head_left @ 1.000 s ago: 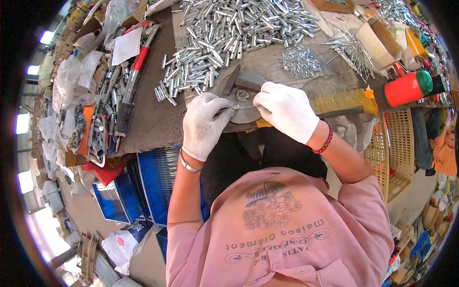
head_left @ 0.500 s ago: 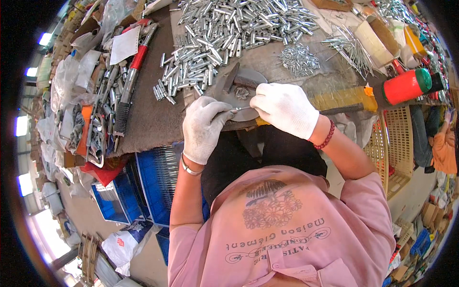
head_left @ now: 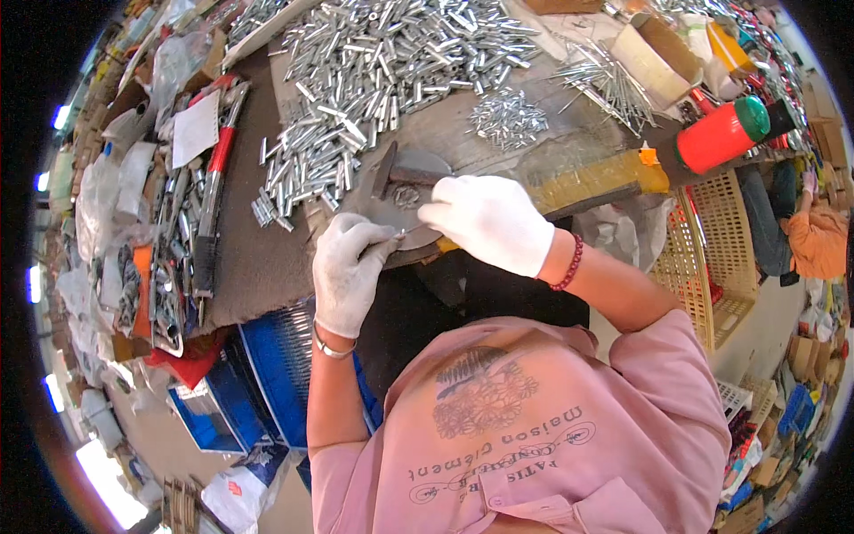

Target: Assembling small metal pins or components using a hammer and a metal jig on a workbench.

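Observation:
My left hand, in a white knit glove, is closed in a pinch at the near edge of the bench. A small silver metal piece shows at its fingertips, most of it hidden by the glove. My right hand, gloved too, has its fingers pressed together a little to the right; whatever they hold is hidden. Just beyond both hands stands a dark metal fixture with rounded plates and an upright blade-like part. Further back lies a big heap of short silver metal tubes.
Right of the tubes are a pile of small metal pins and a bundle of long thin rods. A red and green cylinder lies at the right. Tools crowd the left edge. Blue crates and a yellow basket stand below.
The view has shifted, so the bench appears further left and lower. My right fingertips have drawn slightly away from the piece in my left fingers.

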{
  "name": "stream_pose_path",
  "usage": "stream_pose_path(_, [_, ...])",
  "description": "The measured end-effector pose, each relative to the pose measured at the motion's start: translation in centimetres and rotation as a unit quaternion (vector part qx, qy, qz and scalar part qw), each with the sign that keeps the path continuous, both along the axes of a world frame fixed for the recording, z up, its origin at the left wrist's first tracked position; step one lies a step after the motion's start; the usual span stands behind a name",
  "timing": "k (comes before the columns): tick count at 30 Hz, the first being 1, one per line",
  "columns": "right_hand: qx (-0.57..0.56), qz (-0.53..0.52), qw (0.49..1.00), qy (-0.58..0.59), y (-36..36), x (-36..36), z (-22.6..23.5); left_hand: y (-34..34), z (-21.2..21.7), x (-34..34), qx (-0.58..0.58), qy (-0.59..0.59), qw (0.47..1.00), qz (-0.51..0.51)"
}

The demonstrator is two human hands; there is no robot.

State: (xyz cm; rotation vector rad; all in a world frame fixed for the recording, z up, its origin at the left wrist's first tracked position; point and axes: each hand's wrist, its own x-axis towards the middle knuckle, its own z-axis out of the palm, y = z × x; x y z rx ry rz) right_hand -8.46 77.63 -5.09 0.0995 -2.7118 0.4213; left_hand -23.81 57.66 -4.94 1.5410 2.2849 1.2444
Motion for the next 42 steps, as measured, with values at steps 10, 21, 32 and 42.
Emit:
stream_pose_path(10, [0.032, -0.246, 0.969, 0.017, 8.4, 3.5, -1.1, 0.2, 0.2, 0.1, 0.010, -0.002, 1.000, 0.005])
stream_pose_path(21, [0.081, -0.183, 0.979, -0.023, 9.7, 1.5, -1.5, 0.3, -0.1, 0.2, 0.012, 0.028, 0.999, 0.012])
stream_pose_path(32, [-0.088, -0.159, 0.983, 0.019, 5.5, 1.0, 0.9, -0.2, -0.1, -0.1, 0.019, 0.004, 1.000, 0.004])
stream_pose_path(42, [-0.001, -0.031, 0.998, 0.054, 0.9, -2.0, 1.8, -0.3, -0.7, -0.1, -0.021, 0.002, 1.000, 0.013])
